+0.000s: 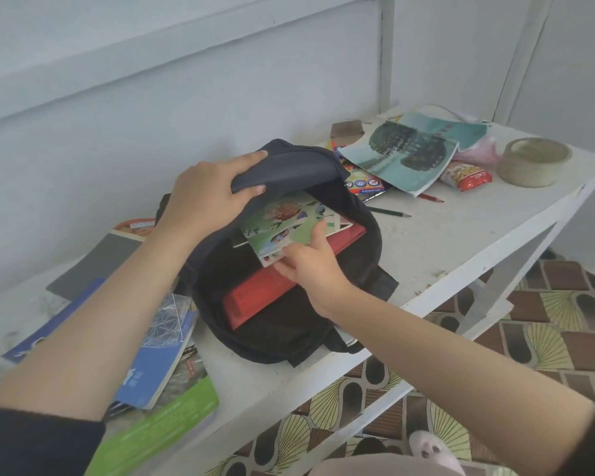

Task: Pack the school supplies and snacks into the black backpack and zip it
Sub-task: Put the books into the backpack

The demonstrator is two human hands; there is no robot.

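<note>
The black backpack (299,324) lies open on the white table (461,235). My left hand (207,197) grips the bag's top flap and holds it up. My right hand (310,262) pinches a thin green picture book (285,225) at its near corner, half inside the opening. Under that book a red book (265,297) lies inside the bag. To the right lie a teal notebook (406,156), a crayon box (364,183), a red snack packet (466,175) and two pencils (392,213).
Several books lie at the left: a grey one (97,262), blue ones (162,355) and a green one (158,431). A round stone-coloured bowl (534,161) sits at the far right of the table. The table's front edge runs diagonally, with patterned floor (547,331) below.
</note>
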